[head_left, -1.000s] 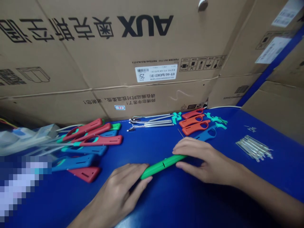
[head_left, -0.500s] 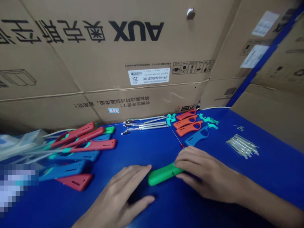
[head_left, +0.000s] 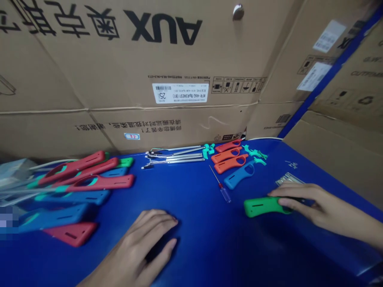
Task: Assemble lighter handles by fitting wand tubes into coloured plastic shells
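Note:
My right hand (head_left: 314, 203) is shut on a green plastic lighter-shaped handle (head_left: 260, 206), with its fingers over the far end. The hand lies just in front of a small bundle of metal rods (head_left: 289, 179), touching none of them as far as I can see. My left hand (head_left: 137, 249) rests flat and empty on the blue tabletop (head_left: 203, 243). Nearest to it are a red plastic handle shell (head_left: 72, 234) and a blue one (head_left: 50, 218). A small screwdriver (head_left: 222, 187) lies between my hands, further back.
Red, blue and green handle shells (head_left: 101, 182) are stacked at the left. Orange handles (head_left: 229, 160), a blue handle (head_left: 239, 174), teal pieces (head_left: 254, 151) and metal rod assemblies (head_left: 175, 157) lie along the back. Cardboard boxes (head_left: 179, 115) form a wall behind the table.
My right hand has carried the green handle to the right, and my left hand has moved away from it. The view has shifted slightly, with the screwdriver now fully uncovered.

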`<action>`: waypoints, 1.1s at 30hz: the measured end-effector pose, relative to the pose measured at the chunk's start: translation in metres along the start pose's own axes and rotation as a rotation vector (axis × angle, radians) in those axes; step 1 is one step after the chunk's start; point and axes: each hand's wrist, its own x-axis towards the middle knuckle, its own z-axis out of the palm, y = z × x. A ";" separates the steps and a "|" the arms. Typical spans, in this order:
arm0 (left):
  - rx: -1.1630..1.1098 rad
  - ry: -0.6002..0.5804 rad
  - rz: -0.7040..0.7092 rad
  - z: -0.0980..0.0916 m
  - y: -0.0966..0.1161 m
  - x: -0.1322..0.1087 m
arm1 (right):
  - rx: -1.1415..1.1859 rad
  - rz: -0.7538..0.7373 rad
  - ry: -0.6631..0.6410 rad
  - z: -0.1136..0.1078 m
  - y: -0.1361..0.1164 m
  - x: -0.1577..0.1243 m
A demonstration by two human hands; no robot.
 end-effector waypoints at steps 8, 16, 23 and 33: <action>0.006 -0.029 0.002 0.001 -0.002 -0.002 | -0.312 -0.119 0.071 0.019 -0.014 0.017; -0.026 -0.050 -0.022 0.005 -0.005 -0.005 | -0.341 -0.185 0.023 0.042 -0.042 0.021; -0.057 -0.090 -0.038 0.006 -0.003 -0.006 | -0.367 -0.174 0.011 0.050 -0.038 0.037; -0.056 -0.093 -0.046 0.006 -0.002 -0.007 | -0.409 -0.121 -0.017 0.052 -0.038 0.047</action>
